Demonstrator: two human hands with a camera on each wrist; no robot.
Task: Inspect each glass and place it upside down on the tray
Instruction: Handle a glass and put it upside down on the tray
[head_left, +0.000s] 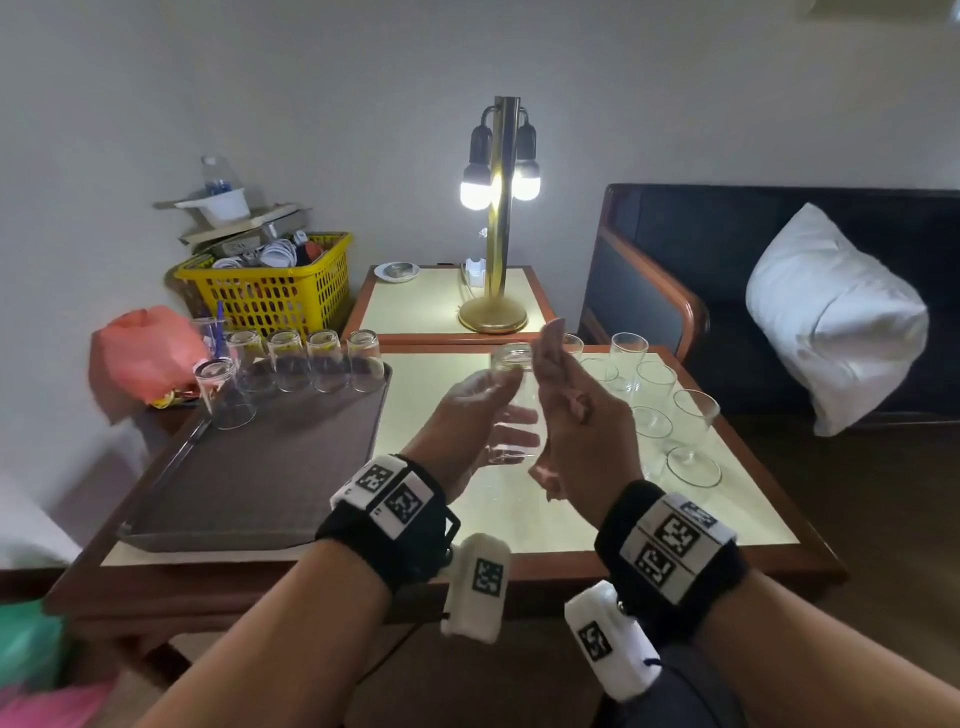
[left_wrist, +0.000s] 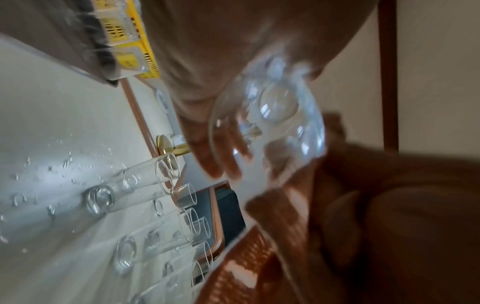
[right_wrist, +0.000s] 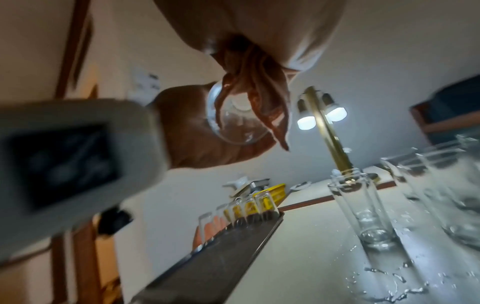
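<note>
Head view: clear glass (head_left: 514, 402) held up over table (head_left: 571, 519), between both hands, base end pointing away, mouth toward camera. Left hand (head_left: 475, 415) cups it from left w/ fingers curled round the wall. Right hand (head_left: 576, 410) flat against right side, fingers straight, pointing up. Brown tray (head_left: 270, 467) on left part of table; row of inverted glasses (head_left: 306, 361) along far edge, one more inverted glass (head_left: 223, 395) in front at left end. Upright glasses (head_left: 670, 410) grouped on table right of hands, well apart from tray. Lit brass lamp (head_left: 496, 218) on side table behind; yellow basket (head_left: 272, 291) beyond tray.

Left wrist view: blurry. Held glass (left_wrist: 270, 123) seen mouth-on, thick base visible through it. Left fingers (left_wrist: 215, 152) wrapped behind wall. Upright glasses (left_wrist: 135, 191) on wet tabletop (left_wrist: 52, 144), droplets around them.

Right wrist view: right-hand fingers (right_wrist: 257, 98) lie straight over glass (right_wrist: 233, 119); left palm (right_wrist: 187, 133) behind it. Tray edge (right_wrist: 233, 242) w/ inverted glasses (right_wrist: 249, 205) at far end. Water splashes near upright glass (right_wrist: 363, 209).
</note>
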